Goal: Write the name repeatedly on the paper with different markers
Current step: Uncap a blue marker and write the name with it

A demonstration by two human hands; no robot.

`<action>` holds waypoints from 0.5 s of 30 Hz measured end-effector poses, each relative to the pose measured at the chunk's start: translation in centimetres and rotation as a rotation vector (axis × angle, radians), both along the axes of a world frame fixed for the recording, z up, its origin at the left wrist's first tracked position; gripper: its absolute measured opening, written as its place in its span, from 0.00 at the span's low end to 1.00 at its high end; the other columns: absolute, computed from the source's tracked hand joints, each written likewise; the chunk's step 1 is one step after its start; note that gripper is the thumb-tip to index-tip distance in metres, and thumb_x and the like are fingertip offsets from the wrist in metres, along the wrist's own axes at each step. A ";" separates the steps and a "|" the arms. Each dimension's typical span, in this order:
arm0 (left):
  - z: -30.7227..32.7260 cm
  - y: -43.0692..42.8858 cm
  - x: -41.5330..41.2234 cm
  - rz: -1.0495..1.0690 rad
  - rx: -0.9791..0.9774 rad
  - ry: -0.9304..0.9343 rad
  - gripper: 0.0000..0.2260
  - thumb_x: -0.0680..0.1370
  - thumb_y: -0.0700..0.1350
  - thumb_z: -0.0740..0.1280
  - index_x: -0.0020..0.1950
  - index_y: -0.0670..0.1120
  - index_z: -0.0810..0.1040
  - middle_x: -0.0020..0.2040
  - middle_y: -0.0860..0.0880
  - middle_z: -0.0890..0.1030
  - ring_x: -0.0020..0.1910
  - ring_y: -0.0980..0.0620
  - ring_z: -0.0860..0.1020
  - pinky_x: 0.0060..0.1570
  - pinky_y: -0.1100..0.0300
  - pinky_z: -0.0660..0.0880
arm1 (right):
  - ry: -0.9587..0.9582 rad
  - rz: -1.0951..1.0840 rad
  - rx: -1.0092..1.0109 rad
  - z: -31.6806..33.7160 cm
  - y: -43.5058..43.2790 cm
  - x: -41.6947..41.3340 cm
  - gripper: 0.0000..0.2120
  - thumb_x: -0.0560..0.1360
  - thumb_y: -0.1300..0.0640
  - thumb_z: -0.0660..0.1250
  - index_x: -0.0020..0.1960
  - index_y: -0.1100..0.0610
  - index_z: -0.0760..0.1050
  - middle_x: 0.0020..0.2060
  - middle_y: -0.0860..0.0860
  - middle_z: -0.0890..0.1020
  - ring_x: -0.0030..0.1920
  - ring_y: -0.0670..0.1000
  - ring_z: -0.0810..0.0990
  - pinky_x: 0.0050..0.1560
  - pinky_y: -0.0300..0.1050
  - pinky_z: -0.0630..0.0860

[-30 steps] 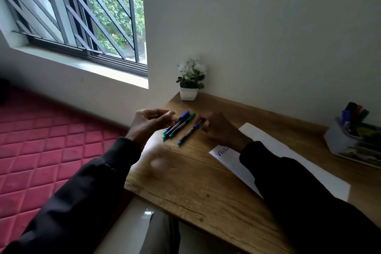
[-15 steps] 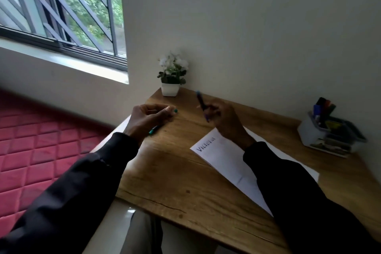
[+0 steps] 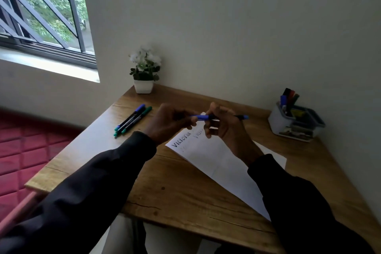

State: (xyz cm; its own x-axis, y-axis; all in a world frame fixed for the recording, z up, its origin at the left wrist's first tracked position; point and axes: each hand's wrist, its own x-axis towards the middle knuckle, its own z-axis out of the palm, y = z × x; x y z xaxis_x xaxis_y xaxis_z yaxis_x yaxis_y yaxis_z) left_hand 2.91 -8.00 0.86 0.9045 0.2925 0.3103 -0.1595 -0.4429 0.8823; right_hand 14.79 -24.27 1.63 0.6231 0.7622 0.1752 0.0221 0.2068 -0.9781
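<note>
Marker (image 3: 203,117), blue, held level above the far corner of the paper (image 3: 216,163) on the desk (image 3: 175,192): left hand (image 3: 167,123) pinches its cap end, right hand (image 3: 226,128) grips the barrel. Half a second earlier the right hand alone held it, while the left lay over the spare markers (image 3: 132,118), now free by the left edge.

A light brown wooden desk (image 3: 175,192) with dark grain cracks sits pushed into the corner against a plain off-white wall (image 3: 226,27). At its far left corner stands a small square white pot (image 3: 143,86) of white flowers and green leaves. Far right, near the wall, is a grey plastic organiser box (image 3: 296,126). To the left, a barred window (image 3: 41,6) shows green foliage above a pale sill (image 3: 47,66), and below lies a red quilted surface (image 3: 24,150).
</note>
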 end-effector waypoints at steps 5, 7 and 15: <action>-0.1 0.7 0.0 0.015 0.090 0.029 0.05 0.77 0.41 0.70 0.51 0.48 0.83 0.42 0.50 0.85 0.42 0.54 0.84 0.43 0.60 0.82 | -0.094 0.078 -0.061 -0.3 -0.2 0.0 0.17 0.84 0.57 0.58 0.54 0.66 0.82 0.39 0.63 0.84 0.35 0.56 0.82 0.36 0.43 0.79; -0.2 1.2 -0.2 0.036 0.065 0.078 0.06 0.77 0.40 0.70 0.51 0.42 0.84 0.42 0.48 0.85 0.43 0.52 0.83 0.46 0.57 0.82 | -0.099 0.142 -0.080 -0.1 -0.2 0.0 0.17 0.84 0.60 0.56 0.56 0.65 0.81 0.42 0.64 0.85 0.39 0.57 0.84 0.41 0.44 0.82; -0.1 2.9 -0.5 -0.033 0.012 0.150 0.06 0.77 0.40 0.70 0.52 0.42 0.84 0.43 0.48 0.86 0.44 0.52 0.84 0.45 0.61 0.81 | -0.249 0.265 -0.237 1.5 -1.6 1.2 0.23 0.85 0.49 0.54 0.64 0.66 0.77 0.49 0.67 0.84 0.44 0.67 0.84 0.43 0.51 0.83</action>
State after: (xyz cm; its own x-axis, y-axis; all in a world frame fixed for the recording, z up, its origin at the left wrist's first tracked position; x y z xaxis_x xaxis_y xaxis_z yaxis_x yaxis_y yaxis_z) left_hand 2.43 -5.13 0.79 0.9501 0.2593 0.1737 -0.0403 -0.4499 0.8922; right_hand 15.99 -25.86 3.11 0.3616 0.9273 0.0965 0.2402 0.0073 -0.9707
